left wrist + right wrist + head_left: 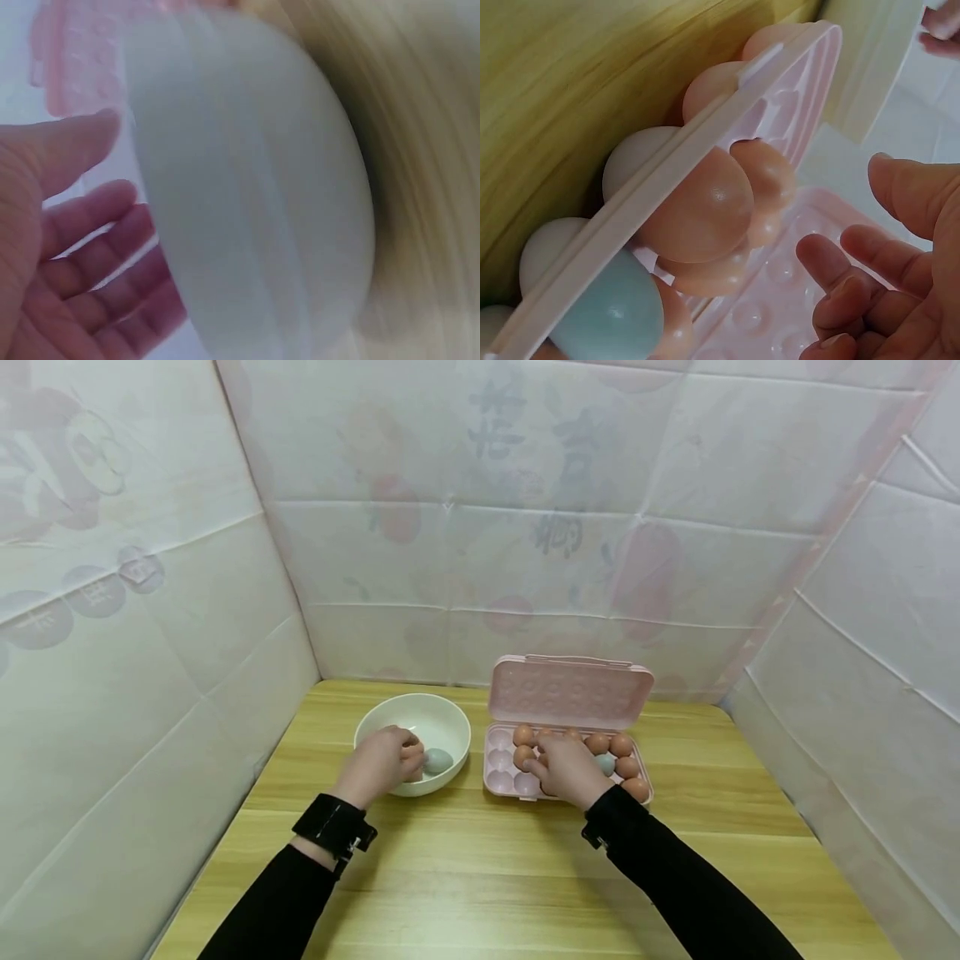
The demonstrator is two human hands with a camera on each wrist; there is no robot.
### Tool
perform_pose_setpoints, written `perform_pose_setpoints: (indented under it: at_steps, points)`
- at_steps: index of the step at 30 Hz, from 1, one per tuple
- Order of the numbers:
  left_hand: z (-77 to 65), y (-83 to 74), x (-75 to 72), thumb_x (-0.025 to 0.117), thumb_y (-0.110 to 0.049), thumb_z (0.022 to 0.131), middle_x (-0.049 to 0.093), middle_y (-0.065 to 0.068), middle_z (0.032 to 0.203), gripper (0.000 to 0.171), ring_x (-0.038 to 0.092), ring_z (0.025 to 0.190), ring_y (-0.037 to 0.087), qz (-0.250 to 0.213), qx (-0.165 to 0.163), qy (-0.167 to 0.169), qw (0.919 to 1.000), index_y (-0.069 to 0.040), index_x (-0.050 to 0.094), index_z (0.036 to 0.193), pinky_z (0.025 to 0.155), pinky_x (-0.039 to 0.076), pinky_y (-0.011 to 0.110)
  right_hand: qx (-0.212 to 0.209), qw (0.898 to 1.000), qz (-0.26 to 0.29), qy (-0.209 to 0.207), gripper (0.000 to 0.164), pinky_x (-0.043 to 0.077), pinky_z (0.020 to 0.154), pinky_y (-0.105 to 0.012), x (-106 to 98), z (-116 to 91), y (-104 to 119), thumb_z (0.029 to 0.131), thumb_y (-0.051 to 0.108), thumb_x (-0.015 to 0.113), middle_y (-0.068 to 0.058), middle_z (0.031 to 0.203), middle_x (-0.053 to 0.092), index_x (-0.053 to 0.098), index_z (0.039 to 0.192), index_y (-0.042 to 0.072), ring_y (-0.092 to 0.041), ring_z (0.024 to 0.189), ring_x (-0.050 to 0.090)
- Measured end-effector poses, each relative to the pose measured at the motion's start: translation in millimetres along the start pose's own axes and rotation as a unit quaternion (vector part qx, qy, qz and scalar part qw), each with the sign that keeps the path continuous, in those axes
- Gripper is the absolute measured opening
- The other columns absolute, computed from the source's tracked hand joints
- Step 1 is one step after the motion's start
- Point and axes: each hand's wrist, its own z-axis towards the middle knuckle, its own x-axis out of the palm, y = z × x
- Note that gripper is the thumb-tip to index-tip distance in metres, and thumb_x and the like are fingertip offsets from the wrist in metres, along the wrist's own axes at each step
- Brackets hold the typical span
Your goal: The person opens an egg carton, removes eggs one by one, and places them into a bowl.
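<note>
Left hand (382, 764) over bowl (444, 720), right hand (566, 770) over eggs (621, 745), fingers (94, 259) parted; backdrop characters (497, 441) faint.

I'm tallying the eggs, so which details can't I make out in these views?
- Head: some eggs in the carton, behind the right hand.
- Head: part inside the bowl, behind the left hand.
- Left wrist: the bowl's contents, hidden by its wall; tabletop detail, blurred.
- Right wrist: one end of the carton, cut off at the lower left.

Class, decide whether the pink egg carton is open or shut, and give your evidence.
Open: the pink egg carton has its lid raised at the back, exposing the eggs inside.
</note>
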Motion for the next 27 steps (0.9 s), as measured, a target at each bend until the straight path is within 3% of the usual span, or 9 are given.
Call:
perform_pose_setpoints:
  at_steps: [4,8,10,13,15,18,22,27]
  points:
    - [-15.1,-21.3,8.6,0.082,-0.026,0.096,0.078,0.013,0.109,0.029,0.072,0.097,0.026,-0.050,0.041,-0.059,0.9961,-0.003,0.079,0.114,0.086,0.062,0.042,-0.010,0.998,-0.054,-0.003,0.025,0.049,0.106,-0.062,3.1,5.5,1.5,0.104,0.031,0.071,-0.007,0.090,0.074,0.074,0.115,0.008,-0.031,0.089,0.071]
    - [-32.0,-41.5,21.6,0.088,-0.019,0.090,0.077,0.007,0.099,0.022,0.067,0.082,0.018,-0.110,0.090,-0.114,0.9833,-0.006,0.080,0.106,0.074,0.060,0.032,-0.008,0.994,-0.108,0.001,0.027,0.051,0.097,-0.059,7.1,10.7,4.9,0.103,0.033,0.072,-0.007,0.099,0.074,0.072,0.121,0.014,-0.034,0.100,0.071]
    - [-39.5,-48.9,29.4,0.089,-0.017,0.088,0.077,0.004,0.095,0.020,0.065,0.080,0.014,-0.136,0.110,-0.125,0.9767,-0.007,0.080,0.103,0.073,0.058,0.027,-0.003,0.993,-0.118,0.004,0.023,0.050,0.091,-0.056,9.8,12.9,6.5,0.104,0.034,0.072,-0.005,0.096,0.072,0.071,0.119,0.017,-0.033,0.098,0.069]
    - [-49.1,-56.3,42.2,0.088,-0.017,0.088,0.078,0.000,0.093,0.018,0.064,0.077,0.011,-0.151,0.125,-0.123,0.9728,-0.009,0.080,0.102,0.069,0.056,0.023,0.002,0.993,-0.119,0.004,0.015,0.044,0.082,-0.049,15.5,16.9,7.3,0.105,0.031,0.070,-0.005,0.087,0.067,0.069,0.112,0.018,-0.032,0.091,0.064]
    - [-55.0,-59.2,50.0,0.087,-0.020,0.090,0.078,-0.001,0.096,0.018,0.064,0.078,0.012,-0.154,0.121,-0.107,0.9747,-0.010,0.080,0.103,0.070,0.054,0.021,0.003,0.993,-0.118,0.004,0.012,0.043,0.082,-0.047,19.9,19.2,7.0,0.105,0.029,0.070,-0.005,0.087,0.067,0.069,0.108,0.017,-0.032,0.090,0.064]
    - [-61.4,-61.5,60.1,0.084,-0.023,0.093,0.078,-0.001,0.099,0.017,0.067,0.080,0.016,-0.162,0.112,-0.085,0.9768,-0.010,0.080,0.104,0.071,0.055,0.021,0.008,0.992,-0.125,0.020,0.015,0.051,0.096,-0.045,27.7,21.9,5.3,0.105,0.029,0.070,-0.008,0.100,0.073,0.070,0.115,0.017,-0.034,0.101,0.066]
    - [-67.5,-62.2,69.1,0.083,-0.025,0.095,0.078,-0.002,0.101,0.016,0.067,0.081,0.017,-0.173,0.098,-0.068,0.9778,-0.012,0.079,0.104,0.071,0.054,0.022,0.005,0.988,-0.152,0.038,0.027,0.049,0.114,-0.051,37.4,24.2,2.0,0.105,0.031,0.071,-0.013,0.119,0.075,0.070,0.127,0.016,-0.037,0.116,0.066]
    - [-71.8,-62.4,75.1,0.083,-0.026,0.095,0.077,-0.004,0.100,0.016,0.065,0.079,0.012,-0.170,0.098,-0.069,0.9782,-0.013,0.079,0.103,0.070,0.053,0.021,-0.012,0.982,-0.188,0.013,0.029,0.052,0.108,-0.049,45.6,25.8,-3.1,0.100,0.036,0.077,-0.012,0.107,0.077,0.071,0.119,0.015,-0.034,0.108,0.067]
